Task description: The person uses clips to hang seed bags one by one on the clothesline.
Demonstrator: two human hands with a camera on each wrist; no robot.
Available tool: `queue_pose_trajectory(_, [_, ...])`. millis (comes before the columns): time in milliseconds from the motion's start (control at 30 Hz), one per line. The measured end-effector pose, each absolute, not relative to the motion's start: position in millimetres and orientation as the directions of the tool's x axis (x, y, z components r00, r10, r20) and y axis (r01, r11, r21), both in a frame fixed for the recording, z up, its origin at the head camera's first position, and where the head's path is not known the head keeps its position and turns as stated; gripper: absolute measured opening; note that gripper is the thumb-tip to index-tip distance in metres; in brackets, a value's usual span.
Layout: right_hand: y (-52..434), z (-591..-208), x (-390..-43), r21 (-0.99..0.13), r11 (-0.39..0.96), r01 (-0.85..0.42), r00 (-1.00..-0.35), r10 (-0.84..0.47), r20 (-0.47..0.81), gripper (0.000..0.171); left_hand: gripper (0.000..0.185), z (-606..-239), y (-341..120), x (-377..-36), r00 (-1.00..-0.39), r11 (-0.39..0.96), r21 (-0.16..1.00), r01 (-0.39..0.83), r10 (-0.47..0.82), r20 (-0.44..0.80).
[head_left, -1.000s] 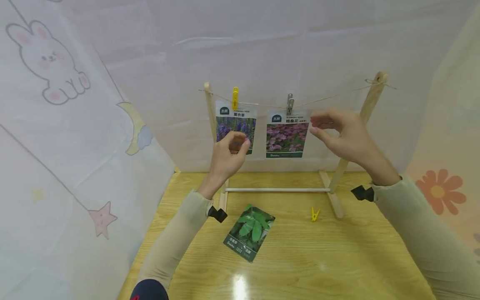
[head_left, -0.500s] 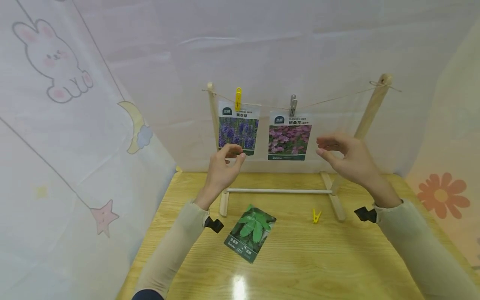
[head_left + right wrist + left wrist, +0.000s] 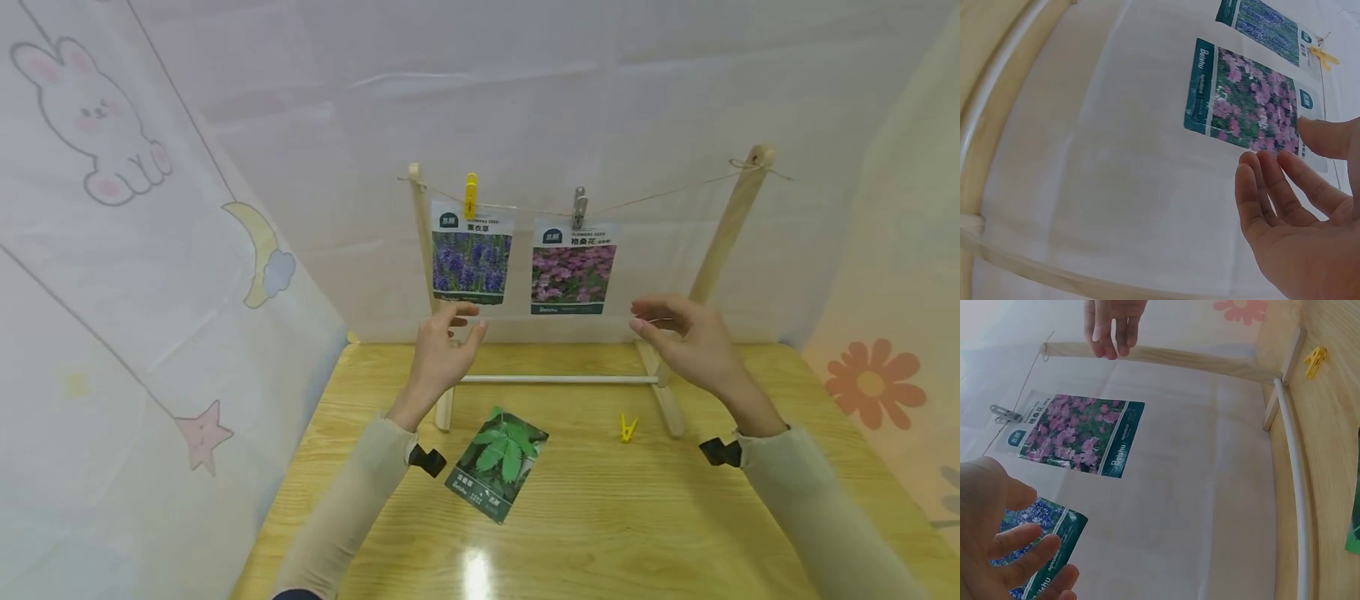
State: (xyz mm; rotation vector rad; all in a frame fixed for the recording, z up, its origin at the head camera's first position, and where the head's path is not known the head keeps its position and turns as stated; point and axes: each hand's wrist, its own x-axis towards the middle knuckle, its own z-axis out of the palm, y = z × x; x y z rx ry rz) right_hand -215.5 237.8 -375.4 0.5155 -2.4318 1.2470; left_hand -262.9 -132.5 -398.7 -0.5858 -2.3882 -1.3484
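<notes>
Now that both hands have dropped from the string, my left hand (image 3: 442, 350) and right hand (image 3: 686, 337) hover spread and empty below the purple-flower seed packet (image 3: 472, 256) and pink-flower seed packet (image 3: 573, 267), both pegged. On the glossy wooden worktop (image 3: 600, 517) lie a green-leaf seed packet (image 3: 497, 464) and small yellow clothespin (image 3: 628, 428); cartoon-printed curtains (image 3: 112, 250) surround us.

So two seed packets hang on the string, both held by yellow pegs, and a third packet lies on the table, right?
Not quite. Only the purple-flower packet hangs from a yellow peg; the pink-flower packet hangs from a silver metal clip, as the head view shows. The green-leaf packet does lie on the table.
</notes>
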Motion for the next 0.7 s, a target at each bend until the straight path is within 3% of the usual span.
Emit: queue_pose_trajectory(700, [252.2, -435.1, -215.6, -0.738, 0.568, -0.364, -0.926, -0.137, 0.351, 0.032, 0.031, -435.1, -135.8, -262.0, -0.905, 0.467, 0.781, 0.415, 0.122, 0.407])
